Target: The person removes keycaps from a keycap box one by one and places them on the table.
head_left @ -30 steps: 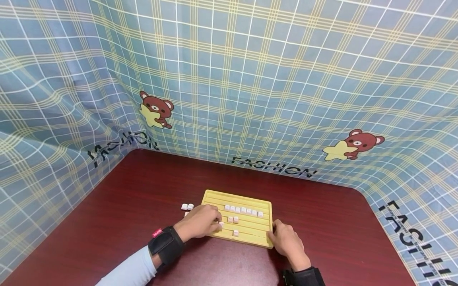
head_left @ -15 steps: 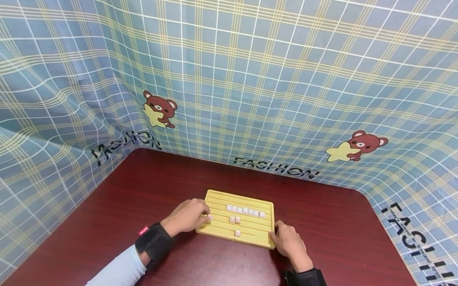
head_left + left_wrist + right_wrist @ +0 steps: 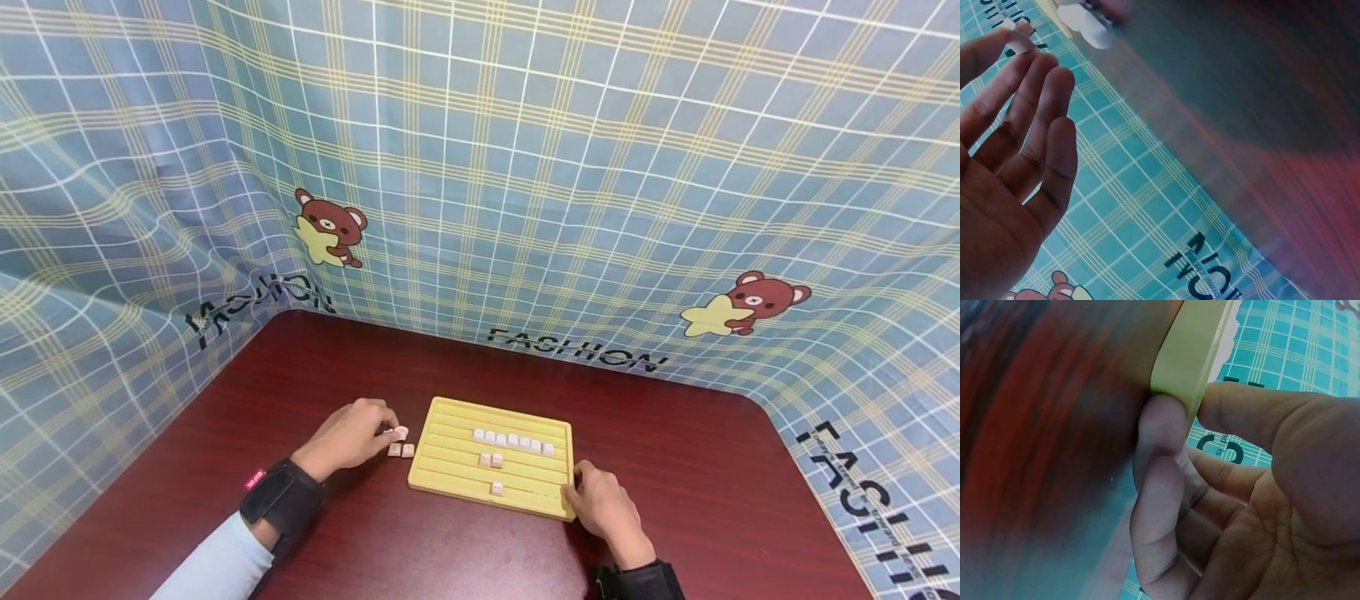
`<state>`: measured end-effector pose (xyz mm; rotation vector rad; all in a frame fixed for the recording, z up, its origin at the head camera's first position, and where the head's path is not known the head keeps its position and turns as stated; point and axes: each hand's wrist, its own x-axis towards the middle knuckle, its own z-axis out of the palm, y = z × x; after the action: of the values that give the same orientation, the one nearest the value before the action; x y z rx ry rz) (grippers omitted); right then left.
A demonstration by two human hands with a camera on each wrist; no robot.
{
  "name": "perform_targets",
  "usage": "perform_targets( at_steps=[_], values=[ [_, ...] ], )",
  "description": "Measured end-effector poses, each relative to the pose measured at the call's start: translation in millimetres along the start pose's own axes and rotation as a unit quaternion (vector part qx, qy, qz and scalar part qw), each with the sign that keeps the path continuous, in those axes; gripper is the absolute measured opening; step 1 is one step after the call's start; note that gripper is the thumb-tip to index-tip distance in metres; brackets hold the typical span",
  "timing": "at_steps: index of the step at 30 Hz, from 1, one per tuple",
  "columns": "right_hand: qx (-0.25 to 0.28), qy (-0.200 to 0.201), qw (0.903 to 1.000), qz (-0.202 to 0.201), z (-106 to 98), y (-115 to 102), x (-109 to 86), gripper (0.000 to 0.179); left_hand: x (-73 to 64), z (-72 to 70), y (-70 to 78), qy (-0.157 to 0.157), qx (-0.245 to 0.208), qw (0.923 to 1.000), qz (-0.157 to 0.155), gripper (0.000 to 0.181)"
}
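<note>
My left hand (image 3: 351,435) is beside the left end of a yellow ridged tray (image 3: 450,477), apart from it. In the left wrist view, its thumb and index finger pinch a small white keycap (image 3: 1020,41); the other fingers are bent loosely. Just below the fingertips, two pale keycaps (image 3: 401,451) lie side by side on the table. My right hand (image 3: 606,502) grips the near right corner of the tray, thumb on the rim and fingers against the side and underside. On the tray sit a row of several white keycaps (image 3: 513,440), a pair (image 3: 491,460) and a single keycap (image 3: 497,488).
The dark red table (image 3: 315,375) has rounded far corners. A blue checked curtain (image 3: 480,208) with bears and lettering stands along its back and sides.
My left hand has moved left off the tray, carrying a keycap from its lower left part to beside the loose keycaps. My right hand stays at the tray's corner.
</note>
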<state>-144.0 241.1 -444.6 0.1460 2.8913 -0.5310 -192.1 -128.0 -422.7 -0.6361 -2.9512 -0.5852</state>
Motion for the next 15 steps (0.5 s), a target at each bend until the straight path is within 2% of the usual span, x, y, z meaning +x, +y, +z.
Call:
perform_targets(
  at_steps=[8, 15],
  values=[
    [-0.004, 0.007, 1.0000, -0.006, -1.5, 1.5, 1.8, 0.027, -5.0, -3.8, -13.6, 0.012, 0.022, 0.9996, 0.015, 0.006],
    [0.000, -0.004, 1.0000, -0.003, 1.0, 1.3, 2.7, 0.029, -8.2, 1.1, -20.0, -0.006, 0.037, 0.9993, 0.011, 0.006]
  ],
)
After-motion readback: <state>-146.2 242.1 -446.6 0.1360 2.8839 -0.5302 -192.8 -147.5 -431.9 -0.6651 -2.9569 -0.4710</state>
